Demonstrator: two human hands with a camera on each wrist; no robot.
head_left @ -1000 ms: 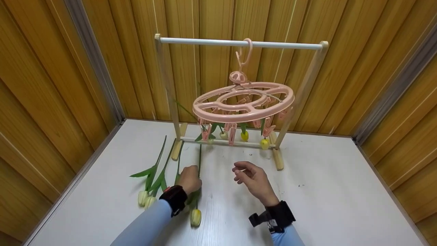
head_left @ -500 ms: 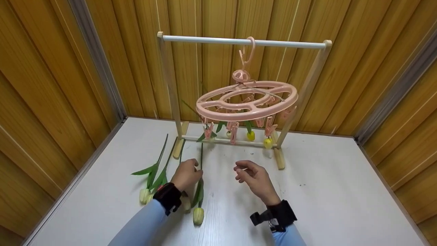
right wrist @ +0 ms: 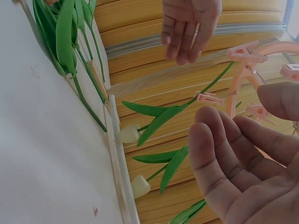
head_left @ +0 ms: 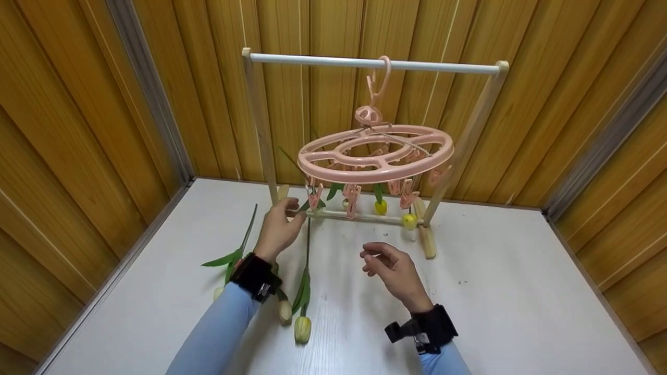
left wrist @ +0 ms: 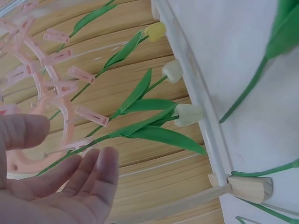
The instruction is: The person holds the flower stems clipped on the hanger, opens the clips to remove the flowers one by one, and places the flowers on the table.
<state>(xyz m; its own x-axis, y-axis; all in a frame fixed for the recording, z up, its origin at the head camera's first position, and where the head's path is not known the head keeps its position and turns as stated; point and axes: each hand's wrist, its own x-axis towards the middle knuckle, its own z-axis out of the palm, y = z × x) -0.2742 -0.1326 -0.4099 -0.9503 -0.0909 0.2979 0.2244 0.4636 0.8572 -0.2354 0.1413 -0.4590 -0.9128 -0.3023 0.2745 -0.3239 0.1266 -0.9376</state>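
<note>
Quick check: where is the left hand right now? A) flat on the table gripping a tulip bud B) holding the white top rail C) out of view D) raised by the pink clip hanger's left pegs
D: the left hand is up beside the pink clip hanger, fingers relaxed, holding nothing.

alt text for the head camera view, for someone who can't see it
A person's left hand reaches up to a tulip clipped on a pink peg hanger hung from a wooden rack. The right hand hovers empty; more tulips lie on the white table.
</note>
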